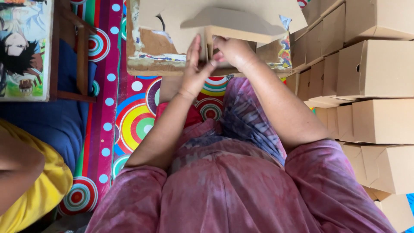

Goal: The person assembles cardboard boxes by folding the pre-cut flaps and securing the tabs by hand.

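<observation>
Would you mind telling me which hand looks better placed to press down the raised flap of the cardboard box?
Probably the left hand: it lies flat and open against the cardboard box, fingers stretched towards the flap. The right hand is curled, pinching the box's edge.

- under me lies a bright floor mat (129,116) with coloured rings and dots.
- a worn low board (151,56) rests on it ahead of my knees.
- folded brown cardboard boxes (371,116) are stacked at my right.
</observation>
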